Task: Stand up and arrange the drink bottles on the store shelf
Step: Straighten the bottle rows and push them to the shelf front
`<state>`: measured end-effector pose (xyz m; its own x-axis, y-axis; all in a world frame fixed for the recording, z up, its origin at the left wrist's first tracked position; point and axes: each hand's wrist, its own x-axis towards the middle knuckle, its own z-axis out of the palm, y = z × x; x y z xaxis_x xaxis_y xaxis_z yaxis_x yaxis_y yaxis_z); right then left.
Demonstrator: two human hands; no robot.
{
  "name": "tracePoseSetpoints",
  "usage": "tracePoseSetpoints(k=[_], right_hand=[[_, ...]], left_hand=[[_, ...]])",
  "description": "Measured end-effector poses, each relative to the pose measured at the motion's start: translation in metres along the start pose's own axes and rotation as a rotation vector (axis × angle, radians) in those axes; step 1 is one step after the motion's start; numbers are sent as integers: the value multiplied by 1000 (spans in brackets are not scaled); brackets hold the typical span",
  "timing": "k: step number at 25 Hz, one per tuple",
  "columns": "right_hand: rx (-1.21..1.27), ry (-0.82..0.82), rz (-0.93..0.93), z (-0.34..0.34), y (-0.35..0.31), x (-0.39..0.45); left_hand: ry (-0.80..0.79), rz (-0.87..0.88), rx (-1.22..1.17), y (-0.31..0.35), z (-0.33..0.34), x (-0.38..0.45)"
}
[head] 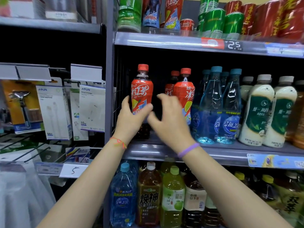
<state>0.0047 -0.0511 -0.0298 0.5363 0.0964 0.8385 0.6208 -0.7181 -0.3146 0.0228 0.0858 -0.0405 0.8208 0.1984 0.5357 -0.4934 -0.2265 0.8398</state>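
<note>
A red ice tea bottle with a red cap stands upright at the left end of the middle shelf. My left hand grips its lower half, fingers and thumb curled round it. My right hand hovers just right of it, blurred, fingers spread and loosely curved, holding nothing. Two more red ice tea bottles stand behind my right hand, one in front of the other. Between them and the held bottle lies a dark gap.
Blue water bottles and cream tea bottles fill the middle shelf to the right. Cans and bottles line the top shelf. Large bottles stand on the shelf below. Hanging charger packs fill the rack at left.
</note>
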Motion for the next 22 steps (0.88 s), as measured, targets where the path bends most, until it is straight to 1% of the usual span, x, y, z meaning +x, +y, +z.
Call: tracePoseSetpoints(k=[1,2,3,4,6,7,11,14,15,17,19,20,22], right_hand=[[-66,210,-61,-13,5,2],[-94,330,-49,-23,10,5],[-78,349,26,-29,17,7],[-22,282,143,-29,24,10],[97,62,373,-24,35,9],[118,-1,422,-20,39,6],[156,-18,371,-14,36,1],[230,-133,295,-12,26,-2],[258,-127,289,-14,22,-3],[352,-17,362,-14,26,4],[516,58,566,-12,35,20],[632,46,686,-9,40,28],[814,17,842,2,50,37]], left_hand=[[22,62,120,-5,1,-2],[45,112,203,-9,3,-4],[64,147,228,-9,5,-6],[76,167,228,-8,7,-8],[80,178,214,-8,11,-10],[83,179,206,-8,12,-10],[85,173,179,-10,14,-14],[97,111,36,-8,12,-7],[96,81,-42,-7,11,-4],[86,0,-152,-4,11,3],[71,-43,-187,1,11,7],[63,-56,-197,3,11,8],[45,-82,-232,4,10,12]])
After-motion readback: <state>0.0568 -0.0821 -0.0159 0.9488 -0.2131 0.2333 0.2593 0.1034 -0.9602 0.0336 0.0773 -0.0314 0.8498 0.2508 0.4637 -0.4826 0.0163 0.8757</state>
